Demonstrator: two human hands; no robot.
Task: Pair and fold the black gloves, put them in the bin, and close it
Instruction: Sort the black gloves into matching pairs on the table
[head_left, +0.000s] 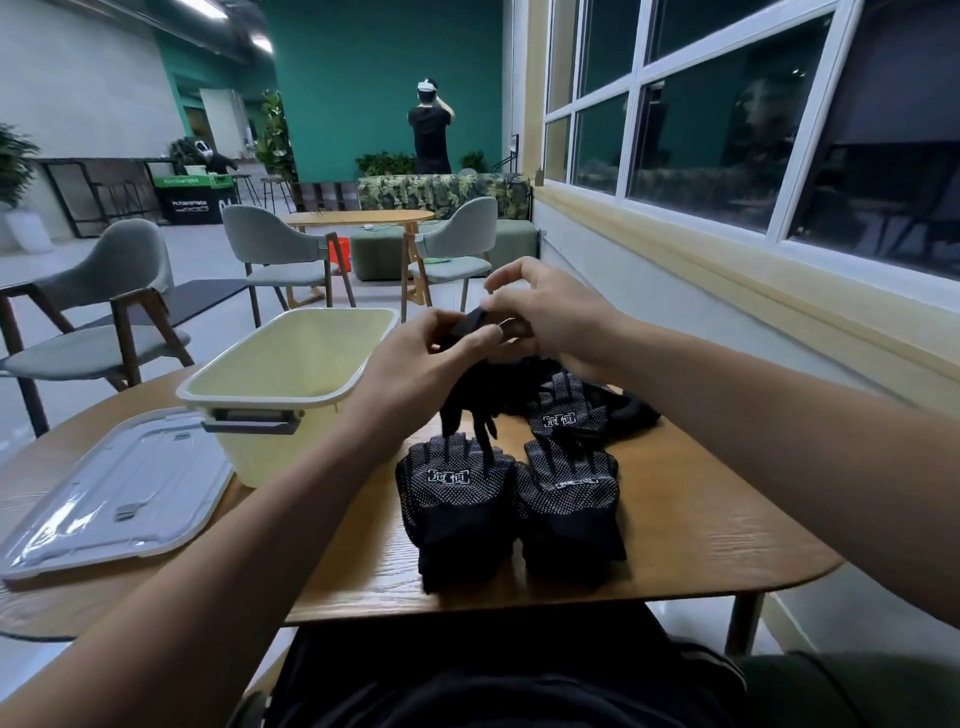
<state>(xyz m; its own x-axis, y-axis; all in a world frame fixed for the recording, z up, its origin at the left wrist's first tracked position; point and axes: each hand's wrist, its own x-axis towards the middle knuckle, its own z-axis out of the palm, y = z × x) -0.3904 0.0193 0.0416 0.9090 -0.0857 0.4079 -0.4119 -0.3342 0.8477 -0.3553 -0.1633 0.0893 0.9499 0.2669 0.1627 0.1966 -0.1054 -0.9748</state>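
Across the wooden table I have everything within reach. Its biggest item, the pale yellow bin, stands open at the far left, and the clear lid lies flat just beside it, nearer me. At the near middle sit the left folded pair and the right folded pair, side by side, dotted palms up. A loose heap of gloves lies behind them.

Above the heap I hold one black glove by its cuff, its fingers dangling toward the left folded pair. My left hand pinches the cuff between thumb and curled fingers. My right hand pinches the same cuff from the other side, spare fingers lifted.

I judge these gloves light, limp knit with grippy dots, nothing fragile. The cuff is the firm edge to take. A folded pair wants a grasp across the whole bundle, or it may spring open.
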